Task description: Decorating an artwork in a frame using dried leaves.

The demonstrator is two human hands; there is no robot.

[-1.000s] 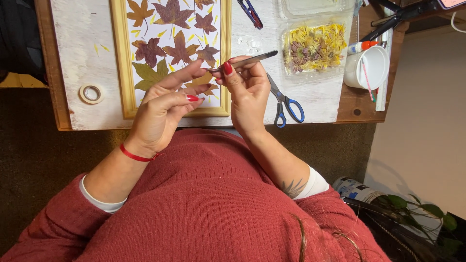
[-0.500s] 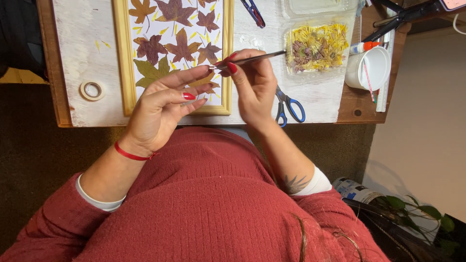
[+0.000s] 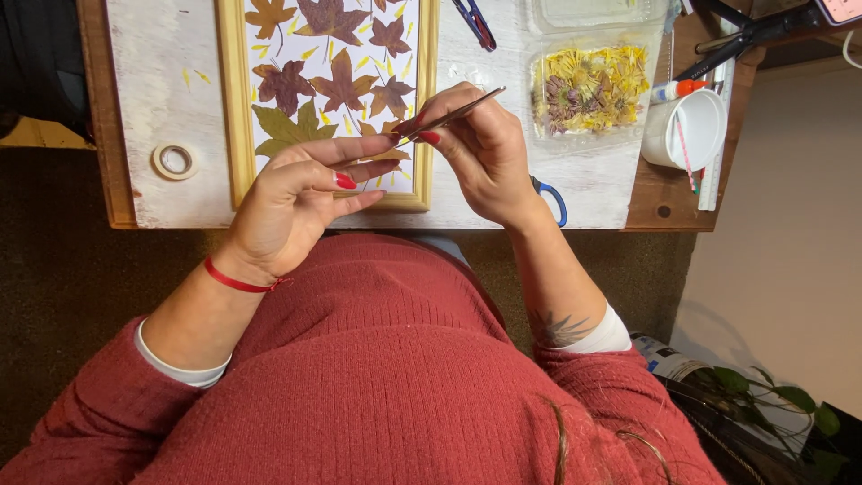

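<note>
The tweezers [image 3: 449, 117] lie slanted above the framed leaf picture [image 3: 334, 81]; their tip is hidden between the fingertips. The right hand [image 3: 485, 153] pinches them. The left hand [image 3: 292, 202] touches the tip, grip unclear. The scissors [image 3: 549, 196] are mostly hidden.

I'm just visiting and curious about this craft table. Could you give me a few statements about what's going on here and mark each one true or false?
1. The right hand holds thin metal tweezers. True.
2. The left hand grips the blue-handled scissors. False: the scissors lie on the table, mostly hidden behind the right hand, and the left hand's fingers meet the tweezer tips.
3. Pressed leaves lie inside a pale wooden frame. True.
4. The clear tray of dried yellow flowers sits left of the frame. False: it sits to the right of it.
5. A roll of tape lies on the table left of the frame. True.
</note>
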